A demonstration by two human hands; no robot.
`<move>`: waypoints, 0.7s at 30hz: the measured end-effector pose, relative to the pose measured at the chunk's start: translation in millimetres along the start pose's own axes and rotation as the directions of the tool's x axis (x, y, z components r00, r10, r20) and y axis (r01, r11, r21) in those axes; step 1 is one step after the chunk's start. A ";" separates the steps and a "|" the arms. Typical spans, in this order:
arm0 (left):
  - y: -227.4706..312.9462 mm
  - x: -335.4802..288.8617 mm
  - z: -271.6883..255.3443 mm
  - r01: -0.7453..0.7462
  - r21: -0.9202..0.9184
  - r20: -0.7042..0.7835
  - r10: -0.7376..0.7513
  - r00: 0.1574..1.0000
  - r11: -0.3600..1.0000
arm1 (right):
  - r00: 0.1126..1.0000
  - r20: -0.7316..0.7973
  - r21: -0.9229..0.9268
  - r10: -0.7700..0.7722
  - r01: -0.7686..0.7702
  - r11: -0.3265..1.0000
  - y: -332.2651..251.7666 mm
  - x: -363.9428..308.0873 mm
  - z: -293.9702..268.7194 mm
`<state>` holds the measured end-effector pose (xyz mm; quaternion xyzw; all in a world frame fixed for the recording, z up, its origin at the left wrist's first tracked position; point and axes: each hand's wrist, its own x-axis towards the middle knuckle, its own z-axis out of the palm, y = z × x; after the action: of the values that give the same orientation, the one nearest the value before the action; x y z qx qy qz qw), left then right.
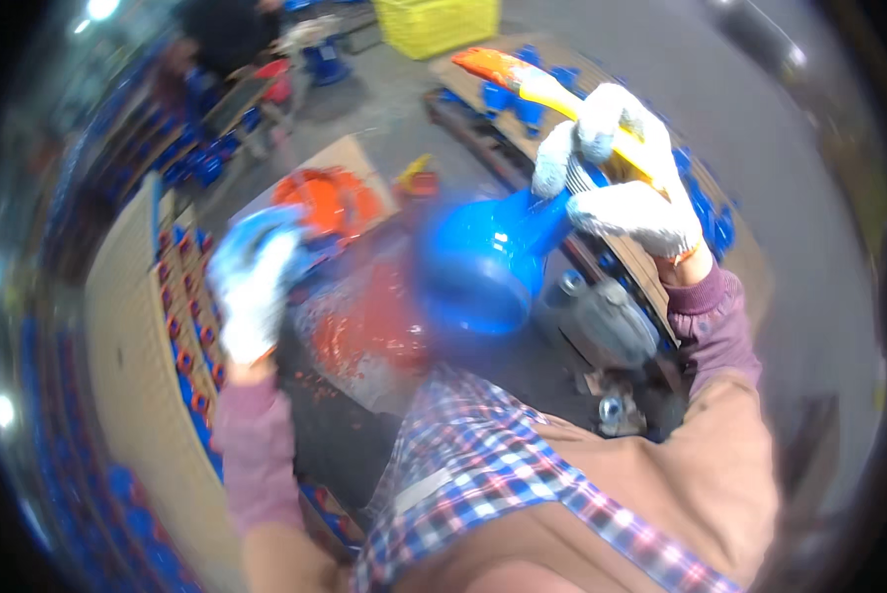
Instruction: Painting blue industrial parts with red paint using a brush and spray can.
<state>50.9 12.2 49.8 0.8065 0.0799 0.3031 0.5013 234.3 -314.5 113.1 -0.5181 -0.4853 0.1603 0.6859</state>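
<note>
My right hand (631, 168), in a white glove, is closed around a paintbrush (552, 94) with a yellow handle and orange-coated bristles pointing up and to the left. The same fingers also grip the ridged end of a glossy blue casting (488, 247), whose round, wide end hangs toward my middle and is smeared by motion. My left hand (256, 277), its glove stained blue, is blurred at the left, beside an orange paint container (330, 203). Something dark blue shows by its fingers, but whether they hold it is unclear.
A board (354, 158) lies under the orange container, and a paint-spattered surface (364, 336) is below. Blue parts stand on a wooden pallet (562, 49). Rows of blue parts with orange rings (181, 361) fill the left. A yellow crate (434, 25) and another person (226, 35) are farther off.
</note>
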 end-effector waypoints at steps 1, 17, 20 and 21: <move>-3.9 11.4 7.6 0.026 -0.019 0.129 -0.023 0.991 0.999 | 0.996 0.065 0.066 -0.062 0.058 0.996 8.4 25.8 22.6; -47.8 -88.5 -24.7 0.488 -0.747 0.165 -0.585 0.794 0.452 | 0.937 -0.003 0.351 0.349 -0.326 0.878 141.3 99.0 156.6; -55.1 -81.6 -51.9 0.384 -0.920 0.375 -0.458 0.806 -0.077 | 0.862 -0.071 0.609 0.502 -0.361 0.706 165.3 85.7 149.9; -59.2 -73.9 -61.1 0.379 -0.924 0.299 -0.525 0.797 0.049 | 0.852 -0.037 0.676 0.523 -0.364 0.641 175.0 79.4 150.0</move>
<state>-32.8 55.3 -12.0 0.2309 0.1534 0.1590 0.9476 197.0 -101.7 0.0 -0.3671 -0.1740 0.4210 0.8110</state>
